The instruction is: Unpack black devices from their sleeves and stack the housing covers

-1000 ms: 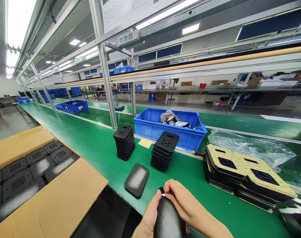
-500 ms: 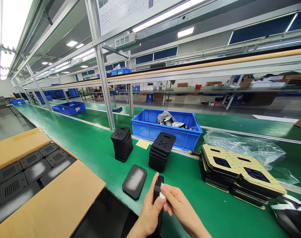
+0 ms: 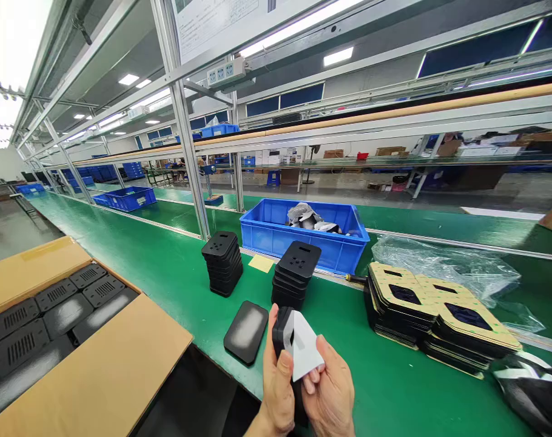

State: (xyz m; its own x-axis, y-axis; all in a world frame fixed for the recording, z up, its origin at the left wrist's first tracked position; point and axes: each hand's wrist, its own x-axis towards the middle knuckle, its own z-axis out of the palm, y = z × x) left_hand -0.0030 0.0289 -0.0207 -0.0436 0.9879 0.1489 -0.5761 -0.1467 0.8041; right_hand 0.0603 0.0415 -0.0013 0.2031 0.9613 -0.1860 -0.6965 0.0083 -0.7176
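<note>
Green bench under metal framing, hands gripping black casing and white film, bright workshop around.

Bright tube lights run down the left ceiling, with square panels beyond. Metal posts rise from a green bench (its top shines). Behind lie a grey floor, a pale wall and dark windows.
</note>
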